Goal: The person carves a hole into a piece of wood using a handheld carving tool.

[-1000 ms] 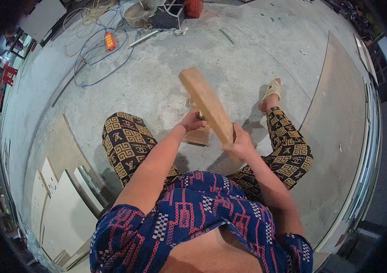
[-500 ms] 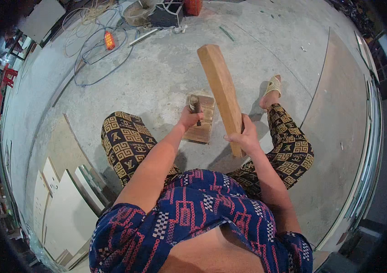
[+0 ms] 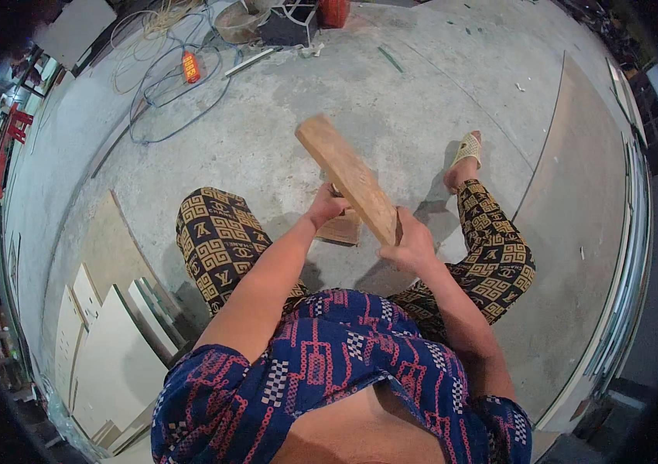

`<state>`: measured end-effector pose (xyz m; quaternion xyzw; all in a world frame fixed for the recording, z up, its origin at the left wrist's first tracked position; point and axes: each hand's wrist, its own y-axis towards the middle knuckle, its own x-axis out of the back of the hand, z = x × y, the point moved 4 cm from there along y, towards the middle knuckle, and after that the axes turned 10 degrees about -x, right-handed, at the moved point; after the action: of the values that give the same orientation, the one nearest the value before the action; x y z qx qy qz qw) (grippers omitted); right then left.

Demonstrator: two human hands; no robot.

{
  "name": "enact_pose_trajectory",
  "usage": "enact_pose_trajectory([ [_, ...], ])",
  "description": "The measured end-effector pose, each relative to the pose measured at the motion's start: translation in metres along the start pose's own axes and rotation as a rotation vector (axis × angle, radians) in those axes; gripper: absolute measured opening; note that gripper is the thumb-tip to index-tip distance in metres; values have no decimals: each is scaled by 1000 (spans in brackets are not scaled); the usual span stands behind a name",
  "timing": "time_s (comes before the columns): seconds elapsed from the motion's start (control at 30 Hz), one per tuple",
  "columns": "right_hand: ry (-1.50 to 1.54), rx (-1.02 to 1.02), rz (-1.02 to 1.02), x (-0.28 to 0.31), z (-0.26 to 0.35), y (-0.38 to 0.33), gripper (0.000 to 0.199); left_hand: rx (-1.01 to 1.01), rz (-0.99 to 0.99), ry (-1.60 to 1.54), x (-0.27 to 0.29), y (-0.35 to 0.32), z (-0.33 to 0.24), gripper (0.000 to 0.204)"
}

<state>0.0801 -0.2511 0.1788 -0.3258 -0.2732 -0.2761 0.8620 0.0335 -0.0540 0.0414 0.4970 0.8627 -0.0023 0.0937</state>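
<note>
My right hand (image 3: 412,241) grips the lower end of a thick, squared length of wood (image 3: 352,178), which slants up and to the left. Its far part passes over my left hand (image 3: 327,205). That hand is closed round the upright handle of a chisel, now mostly hidden behind the raised wood; the earlier picture shows its round top. Beneath lies a brown wooden block (image 3: 340,230) on the floor between my legs, with only its near end showing. Whether the raised wood touches the chisel handle, I cannot tell.
Pale boards (image 3: 112,348) lean at the left beside my knee. A blue cable loops round an orange power strip (image 3: 190,67) at the far left, near a dark grey container (image 3: 288,26). A large flat sheet (image 3: 569,232) lies along the right.
The length of wood in my right hand has swung down and to the left, over the chisel and the block. My left hand has kept its place and grip.
</note>
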Motion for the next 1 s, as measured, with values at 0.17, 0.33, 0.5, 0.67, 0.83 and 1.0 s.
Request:
enact_pose_trajectory([
  [0.17,309,340,-202,13,29,-17,72,105,114,173,14,5,30,32],
  [0.33,-129,-15,-29,-3,-4,-1,72,-122,157,121,2,-4,6,50],
  [0.5,4,98,1,0,9,-7,71,-69,264,228,6,-9,28,69],
  [0.67,326,282,-165,19,16,-2,87,217,-6,89,19,2,34,30],
  [0.83,463,160,-157,27,4,-5,90,280,-99,107,16,10,11,20],
  [1.0,429,158,-106,17,1,1,89,215,-162,191,26,0,19,18],
])
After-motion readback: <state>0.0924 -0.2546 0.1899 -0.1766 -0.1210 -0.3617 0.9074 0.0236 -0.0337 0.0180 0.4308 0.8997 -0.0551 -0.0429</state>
